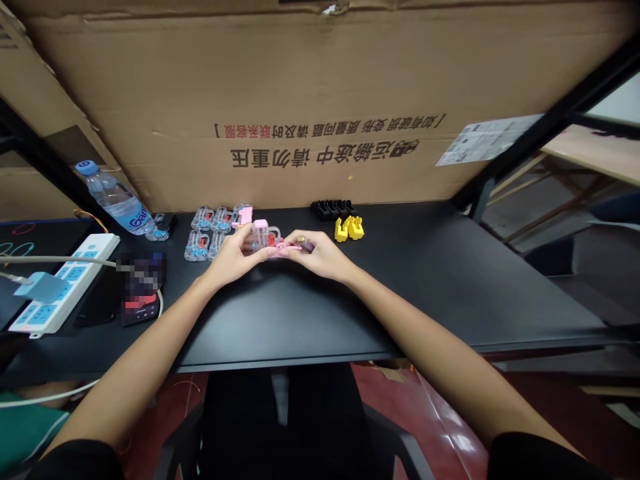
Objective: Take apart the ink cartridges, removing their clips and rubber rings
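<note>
Both my hands meet above the black table around a pink and clear plastic assembly [265, 235] with a red bit inside. My left hand [233, 257] grips its left side between thumb and fingers. From the right, my right hand [324, 255] pinches the flat pink part [283, 249] of it. A small brownish-gold piece [301, 239] shows at the right fingers; I cannot make out its kind. Behind my left hand, several similar clear plastic pieces [199, 245] with red and blue bits lie in rows, partly hidden, along with a pink piece [243, 217].
Yellow plastic parts [349, 229] and a black slotted holder [334, 209] lie right of my hands. Leftward are a water bottle [117, 199], a power strip [75, 280], a dark phone [99, 303] and cables. A cardboard sheet [300, 73] walls the table's back.
</note>
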`<state>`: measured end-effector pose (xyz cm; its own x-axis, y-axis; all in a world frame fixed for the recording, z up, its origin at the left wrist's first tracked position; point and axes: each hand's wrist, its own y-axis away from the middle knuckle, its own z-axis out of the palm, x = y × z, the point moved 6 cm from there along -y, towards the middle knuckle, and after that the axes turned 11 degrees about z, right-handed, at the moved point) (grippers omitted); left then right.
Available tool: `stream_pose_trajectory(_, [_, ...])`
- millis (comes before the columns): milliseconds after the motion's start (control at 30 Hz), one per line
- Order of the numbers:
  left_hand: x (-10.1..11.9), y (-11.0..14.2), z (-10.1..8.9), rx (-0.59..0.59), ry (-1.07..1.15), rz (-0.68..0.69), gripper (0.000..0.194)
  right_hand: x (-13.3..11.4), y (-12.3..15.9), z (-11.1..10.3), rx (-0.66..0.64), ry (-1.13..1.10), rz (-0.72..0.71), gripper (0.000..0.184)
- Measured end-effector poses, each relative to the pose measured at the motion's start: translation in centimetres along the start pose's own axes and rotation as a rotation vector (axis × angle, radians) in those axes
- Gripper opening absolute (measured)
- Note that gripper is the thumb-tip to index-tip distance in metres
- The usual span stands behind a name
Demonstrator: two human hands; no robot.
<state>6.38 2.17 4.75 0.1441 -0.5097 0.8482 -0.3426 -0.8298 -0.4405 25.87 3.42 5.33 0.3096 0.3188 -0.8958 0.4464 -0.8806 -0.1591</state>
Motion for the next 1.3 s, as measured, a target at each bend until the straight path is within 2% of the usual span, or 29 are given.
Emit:
stream_pose_trajectory(233, [-1.0,-0.4,-0.1,0.052,0.040,-0.017,0.052,0.1,-0.2,-0.5,0.019,-0.079,-0.006,0.042])
stream_pose_trajectory(367, [-0.9,-0.2,-0.1,0.008,-0.014,0.012,0.047,0.0,-0.1,-0.5,0.015,-0.010,-0.010,0.043])
stream_pose_trajectory(533, [-0.1,0.0,-0.1,-0.109,-0.233,0.135,0.032,-0.6,0.2,-0.8,0.024,0.070,-0.045,0.036])
stream_pose_trajectory(667, [0.2,0.0,-0.2,-0.132,-0.391,0.215,0.024,-0.9,0.3,-1.1,0.044,0.037,-0.054,0.040])
stream_pose_trajectory(767, [0.4,0.2,0.1,-0.164,-0.458,0.251,0.019,-0.9,0.3,-1.1,0.018,0.153,-0.055,0.040])
stream_pose_trajectory(900, [0.9,0.3,0.8,-0.197,-0.479,0.313,0.019,-0.8,0.3,-0.8,-0.080,0.270,-0.018,0.024])
stream_pose_trajectory(1000, [1.0,0.3,0.9,-0.186,-0.486,0.350,0.021,-0.9,0.4,-0.4,-0.146,0.298,0.012,0.032])
stream_pose_trajectory(1067, [1.0,0.3,0.7,-0.172,-0.499,0.368,0.021,-1.1,0.5,-0.4,-0.111,0.300,0.016,0.037])
stream_pose_trajectory(1300, [1.0,0.3,0.5,-0.135,-0.560,0.413,0.023,-1.9,0.6,-0.2,-0.056,0.276,-0.020,0.031])
